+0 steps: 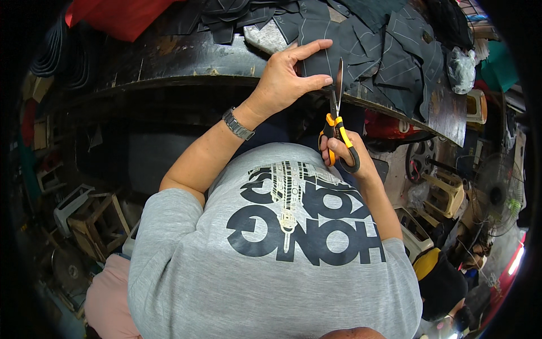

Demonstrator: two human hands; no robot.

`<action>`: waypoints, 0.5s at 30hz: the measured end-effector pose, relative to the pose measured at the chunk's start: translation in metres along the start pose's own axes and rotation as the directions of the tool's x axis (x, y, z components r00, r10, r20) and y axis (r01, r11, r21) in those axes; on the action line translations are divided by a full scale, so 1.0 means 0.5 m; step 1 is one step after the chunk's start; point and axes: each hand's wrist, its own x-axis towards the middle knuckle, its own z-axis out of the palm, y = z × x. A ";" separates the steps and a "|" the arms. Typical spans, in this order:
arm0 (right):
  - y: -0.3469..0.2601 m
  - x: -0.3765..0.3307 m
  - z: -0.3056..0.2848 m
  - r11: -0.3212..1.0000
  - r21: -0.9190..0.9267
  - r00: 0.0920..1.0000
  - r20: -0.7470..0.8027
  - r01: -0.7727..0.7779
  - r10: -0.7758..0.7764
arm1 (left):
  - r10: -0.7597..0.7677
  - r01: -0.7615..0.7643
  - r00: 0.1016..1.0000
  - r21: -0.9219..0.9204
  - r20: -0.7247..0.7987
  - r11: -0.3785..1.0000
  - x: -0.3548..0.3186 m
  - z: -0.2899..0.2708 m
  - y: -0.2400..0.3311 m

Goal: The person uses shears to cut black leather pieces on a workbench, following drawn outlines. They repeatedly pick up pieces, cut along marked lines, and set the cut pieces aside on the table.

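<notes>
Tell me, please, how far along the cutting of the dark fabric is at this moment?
Done: several cut dark pieces lie piled on the worktable. In hand: the left hand presses a dark fabric piece flat while the right hand works the orange-handled scissors at its edge. Left: this piece looks barely cut.

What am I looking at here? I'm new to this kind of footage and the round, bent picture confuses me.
There is no machine: a person wears a wide fisheye camera on the head, looking down, so straight edges curve. The grey shirt is the person's own chest. The left hand, with a wristwatch, presses flat on a dark fabric piece at the edge of a worn dark table. The right hand holds orange-and-black scissors, blades pointing up at the fabric. More dark cut pieces lie piled behind.
</notes>
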 end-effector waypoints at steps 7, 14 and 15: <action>0.006 0.001 0.004 0.998 0.036 0.999 -0.009 0.047 -0.047 | -0.028 0.027 0.999 0.019 0.039 0.999 -0.002 -0.007 0.009; 0.010 0.003 0.015 0.999 0.003 0.990 -0.135 0.036 -0.035 | 0.010 -0.010 1.000 0.121 0.004 0.993 -0.003 -0.005 0.013; 0.011 0.003 0.019 0.999 0.010 0.989 -0.141 0.053 -0.051 | 0.017 -0.017 1.000 0.128 0.001 0.992 -0.002 -0.006 0.014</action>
